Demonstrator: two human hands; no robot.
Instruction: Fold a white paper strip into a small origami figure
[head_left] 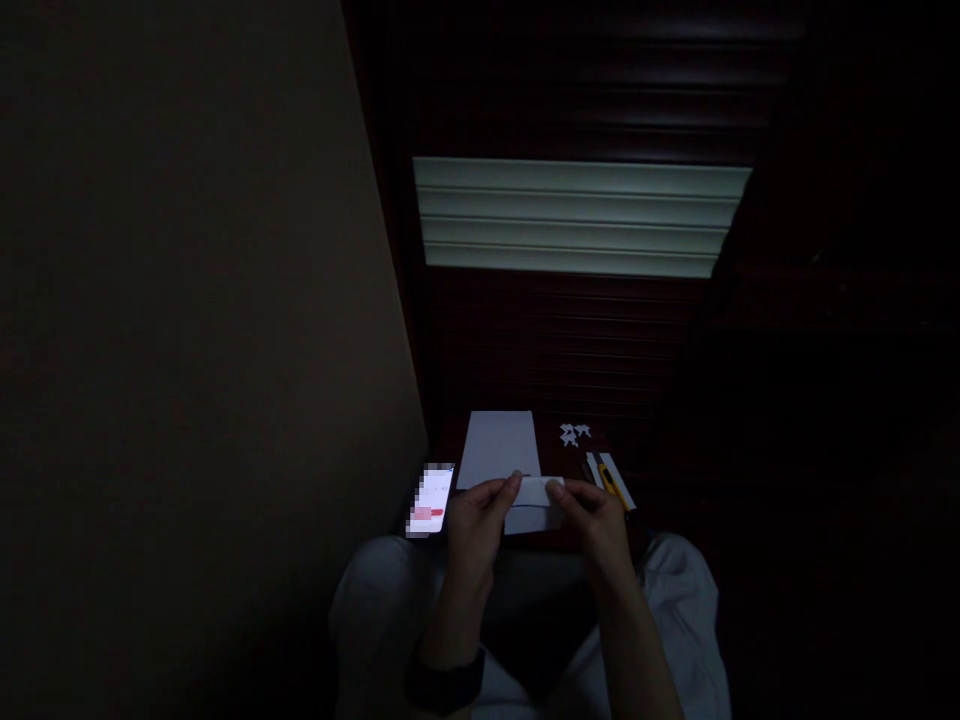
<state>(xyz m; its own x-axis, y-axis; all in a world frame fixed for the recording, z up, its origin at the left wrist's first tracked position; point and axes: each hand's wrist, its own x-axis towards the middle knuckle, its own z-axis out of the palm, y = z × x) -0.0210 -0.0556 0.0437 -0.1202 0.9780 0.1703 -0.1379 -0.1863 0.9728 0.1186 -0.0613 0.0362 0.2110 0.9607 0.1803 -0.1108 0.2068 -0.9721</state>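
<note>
Between my two hands is a small strip of white paper (535,491), which looks folded. My left hand (480,510) pinches its left end with the thumb on top. At the right end, my right hand (596,515) grips it between thumb and fingers. Below the strip lies another piece of white paper (531,520), partly covered by it. A larger white sheet (500,445) rests on the dark surface just beyond my left hand. Close to my right hand is a yellow utility knife (611,484), lying on a white strip.
A lit phone (431,500) leans or lies left of my left hand. Several small white paper cutouts (573,434) sit at the back right of the small table. My knees (682,590) flank the table. A plain wall (225,300) rises at left, and the room is dim.
</note>
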